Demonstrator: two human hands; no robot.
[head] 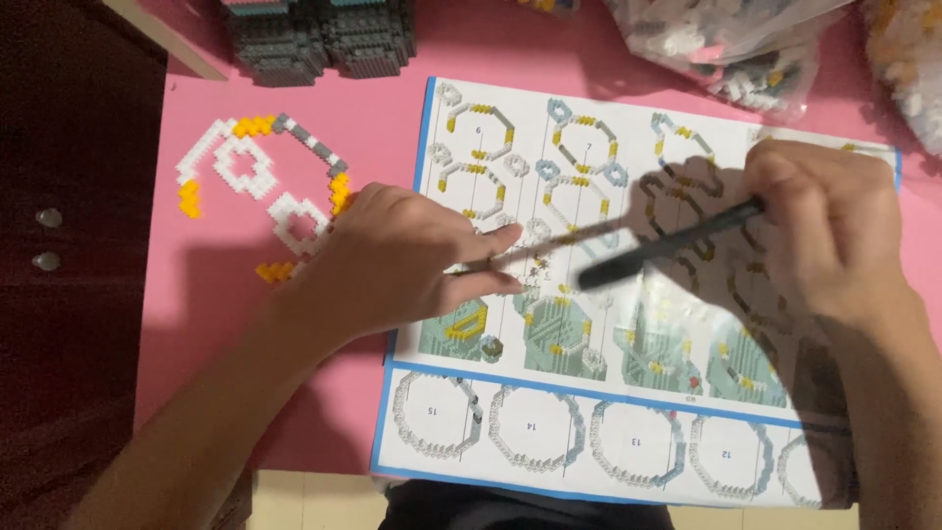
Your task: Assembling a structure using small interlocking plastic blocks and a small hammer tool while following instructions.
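My left hand (pixel 402 260) rests on the left part of a printed instruction sheet (pixel 628 432) lying on a pink table top (pixel 216 324), its fingers pinched together near the sheet's middle; whether a small piece sits between them I cannot tell. My right hand (pixel 834 226) holds long black tweezers (pixel 667 240), whose tip points left toward the left hand's fingertips. A partly built ring of white, yellow and grey small bricks (pixel 265 191) lies on the pink surface just left of my left hand.
A dark grey and teal block model (pixel 319 39) stands at the back edge. Clear plastic bags of small bricks (pixel 746 44) lie at the back right. A dark wooden cabinet (pixel 69 245) borders the table on the left.
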